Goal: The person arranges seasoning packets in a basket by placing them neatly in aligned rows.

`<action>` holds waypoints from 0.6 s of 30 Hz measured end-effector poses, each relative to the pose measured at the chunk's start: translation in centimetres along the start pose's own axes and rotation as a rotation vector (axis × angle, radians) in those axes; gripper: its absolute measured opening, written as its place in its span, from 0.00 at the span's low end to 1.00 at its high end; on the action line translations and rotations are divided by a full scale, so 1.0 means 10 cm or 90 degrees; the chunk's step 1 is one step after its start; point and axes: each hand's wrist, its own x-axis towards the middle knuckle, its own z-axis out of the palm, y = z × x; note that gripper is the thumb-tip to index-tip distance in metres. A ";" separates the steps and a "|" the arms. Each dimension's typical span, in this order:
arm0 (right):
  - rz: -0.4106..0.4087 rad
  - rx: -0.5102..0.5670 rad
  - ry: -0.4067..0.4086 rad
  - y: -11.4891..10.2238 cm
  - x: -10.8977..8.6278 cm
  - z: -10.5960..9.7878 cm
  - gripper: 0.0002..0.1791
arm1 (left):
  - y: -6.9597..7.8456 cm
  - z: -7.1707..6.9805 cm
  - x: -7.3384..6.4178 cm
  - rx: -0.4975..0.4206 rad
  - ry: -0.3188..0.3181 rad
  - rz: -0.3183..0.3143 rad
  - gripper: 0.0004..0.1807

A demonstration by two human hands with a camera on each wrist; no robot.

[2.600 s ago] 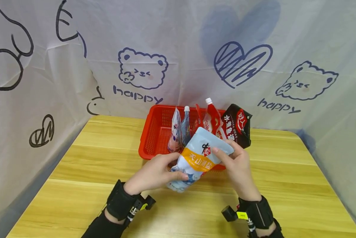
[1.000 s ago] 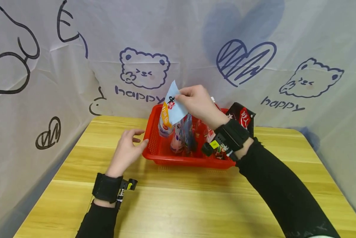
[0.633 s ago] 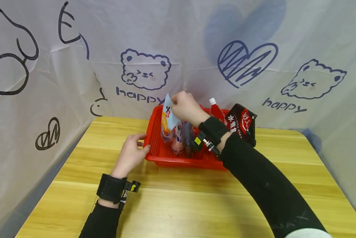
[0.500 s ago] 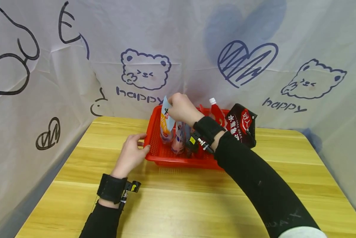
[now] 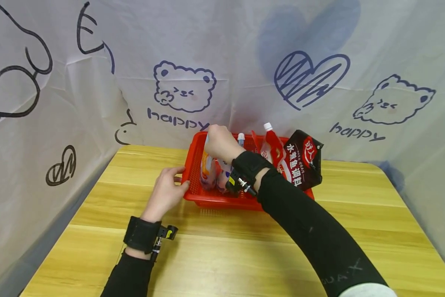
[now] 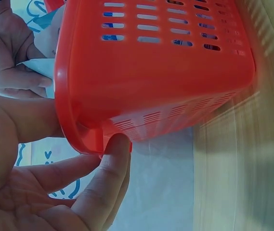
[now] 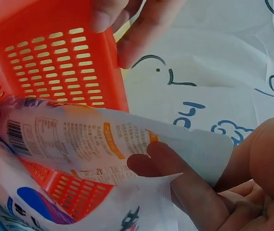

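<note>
A red plastic basket [image 5: 207, 202] stands at the table's far side. My left hand [image 5: 164, 192] holds its left rim, thumb and fingers either side of the edge in the left wrist view. My right hand [image 5: 220, 142] reaches over the basket's left part and pinches the upper part of a salt pouch [image 7: 79, 134], pale blue with an orange band. The pouch stands inside, its lower end down near the basket's left wall; in the head view the hand hides its top. Against it leans a white and purple pouch [image 7: 11, 178].
Farther right in the basket are a blue pouch with a white cap [image 5: 241, 138], a red spouted pouch [image 5: 273, 146] and a black seasoning pouch [image 5: 306, 159] tilted over the right rim. A drawn-on white cloth [image 5: 244, 62] hangs right behind the wooden table [image 5: 222, 255].
The salt pouch went from both hands in front of the basket to its left end, then down inside with my right hand. My left hand let go of it and took the basket's rim.
</note>
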 end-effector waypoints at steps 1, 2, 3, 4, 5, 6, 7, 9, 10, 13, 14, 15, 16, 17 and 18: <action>0.000 0.000 0.002 0.01 -0.01 0.00 0.12 | 0.00 0.01 0.00 -0.002 -0.002 0.003 0.26; 0.000 0.002 0.005 0.02 -0.02 0.00 0.12 | 0.01 0.01 0.01 -0.001 -0.003 0.006 0.26; -0.003 -0.002 0.009 0.03 -0.03 -0.01 0.11 | 0.01 0.01 0.01 -0.001 -0.003 0.009 0.26; -0.003 -0.001 0.012 0.04 -0.04 -0.03 0.10 | 0.01 0.02 0.02 -0.001 -0.004 0.011 0.26; -0.007 -0.004 0.016 0.05 -0.05 -0.05 0.09 | 0.02 0.02 0.02 -0.001 -0.005 0.013 0.26; -0.012 -0.004 0.020 0.06 -0.06 -0.07 0.08 | 0.02 0.02 0.03 -0.001 -0.006 0.014 0.26; -0.016 -0.004 0.023 0.07 -0.08 -0.10 0.09 | 0.02 0.02 0.03 0.001 -0.006 0.015 0.27; -0.024 0.006 0.025 0.07 -0.14 -0.15 0.13 | 0.01 0.01 0.03 0.015 -0.003 0.018 0.27; -0.030 0.015 0.029 0.07 -0.18 -0.17 0.18 | -0.01 0.01 0.02 0.025 0.000 0.019 0.27; -0.056 0.063 0.045 0.12 -0.36 -0.24 0.30 | -0.06 -0.03 0.00 0.068 0.017 0.033 0.27; -0.071 0.081 0.057 0.15 -0.43 -0.27 0.32 | -0.09 -0.05 -0.01 0.086 0.027 0.044 0.27; -0.086 0.097 0.073 0.20 -0.50 -0.29 0.33 | -0.11 -0.07 -0.01 0.103 0.040 0.059 0.28; -0.107 0.101 0.097 0.25 -0.58 -0.32 0.33 | -0.13 -0.10 -0.01 0.117 0.056 0.076 0.28; -0.125 0.106 0.119 0.31 -0.66 -0.35 0.32 | -0.16 -0.12 -0.02 0.132 0.073 0.097 0.28; -0.148 0.101 0.147 0.39 -0.73 -0.38 0.32 | -0.18 -0.15 -0.02 0.148 0.093 0.120 0.28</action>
